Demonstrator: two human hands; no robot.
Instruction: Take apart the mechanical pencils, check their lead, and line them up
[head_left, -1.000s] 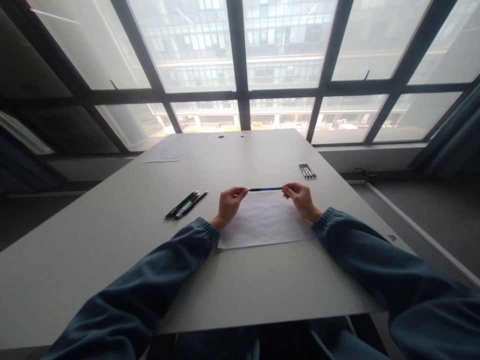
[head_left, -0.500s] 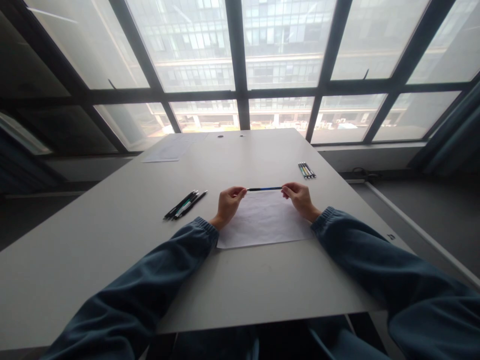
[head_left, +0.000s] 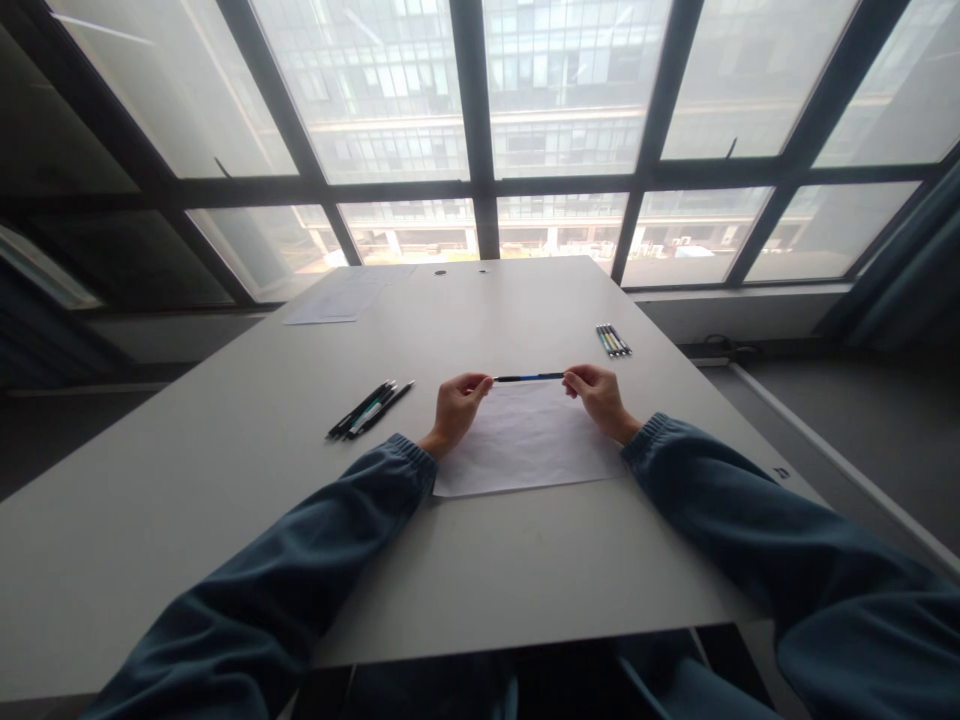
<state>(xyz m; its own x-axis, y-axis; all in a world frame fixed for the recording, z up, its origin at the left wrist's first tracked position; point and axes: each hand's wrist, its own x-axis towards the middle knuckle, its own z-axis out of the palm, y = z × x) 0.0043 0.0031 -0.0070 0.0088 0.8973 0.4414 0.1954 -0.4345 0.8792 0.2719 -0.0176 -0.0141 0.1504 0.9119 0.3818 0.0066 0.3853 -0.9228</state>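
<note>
A black and blue pen (head_left: 529, 377) is stretched level between my two hands, over the far edge of a white sheet of paper (head_left: 534, 440). Its left end is pinched in the fingertips of my left hand (head_left: 459, 405). My right hand (head_left: 598, 398) pinches the other end between thumb and fingers. Both hands are closed, and the wrists hang over the sides of the paper. Left of my left hand lies a loose bundle of several dark pens (head_left: 370, 410), some with green or white parts.
Several pens (head_left: 614, 341) lie side by side near the right edge of the white table (head_left: 480, 570). More paper (head_left: 336, 300) rests at the far left. Two small round dark spots (head_left: 440, 273) mark the far end, before large windows (head_left: 390, 100).
</note>
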